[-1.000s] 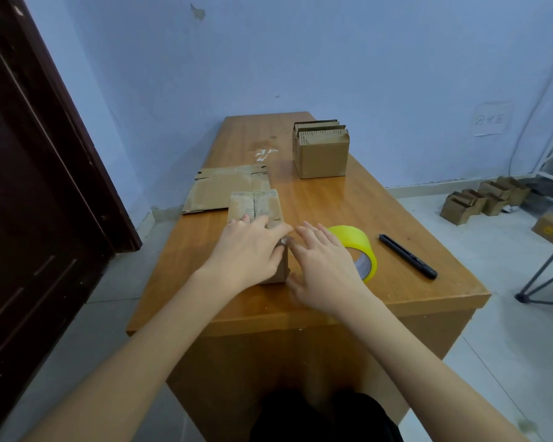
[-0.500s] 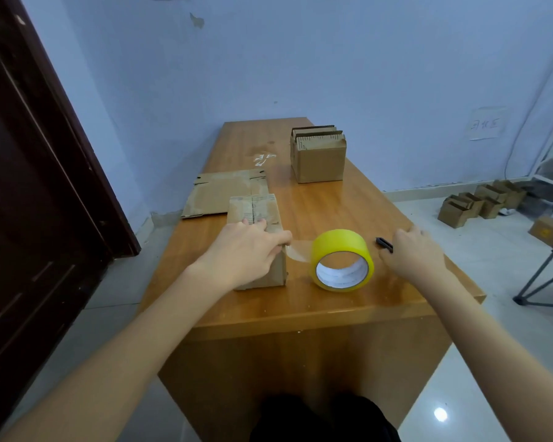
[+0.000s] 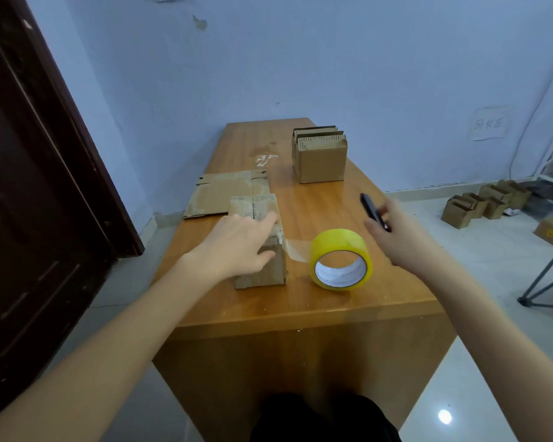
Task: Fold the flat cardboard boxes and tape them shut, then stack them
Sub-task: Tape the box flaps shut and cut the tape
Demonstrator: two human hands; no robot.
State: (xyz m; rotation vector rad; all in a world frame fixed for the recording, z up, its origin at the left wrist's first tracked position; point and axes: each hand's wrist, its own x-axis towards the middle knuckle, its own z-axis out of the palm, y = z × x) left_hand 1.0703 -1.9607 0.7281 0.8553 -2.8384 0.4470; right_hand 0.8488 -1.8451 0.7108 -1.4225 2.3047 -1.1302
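A small folded cardboard box (image 3: 258, 266) stands on the wooden table (image 3: 316, 301) near its front edge. My left hand (image 3: 240, 244) lies flat on the box's top and right edge, fingers straight. A strip of clear tape (image 3: 296, 248) runs from the box's right side to the yellow tape roll (image 3: 340, 258), which stands on edge beside it. My right hand (image 3: 396, 232) is lifted above the table right of the roll and grips a black cutter (image 3: 372, 208). A flat cardboard blank (image 3: 224, 193) lies behind the box.
An open carton holding several flat blanks (image 3: 320, 154) stands at the table's far right. Scraps of tape (image 3: 265, 159) lie near it. Small cardboard boxes (image 3: 486, 202) sit on the floor to the right, beside a tripod leg (image 3: 546, 282). A dark door (image 3: 29, 186) is at left.
My right hand left the box, reached right to the black cutter and lifted it off the table. The tape roll now stands apart from the box. My left hand stayed on the box.
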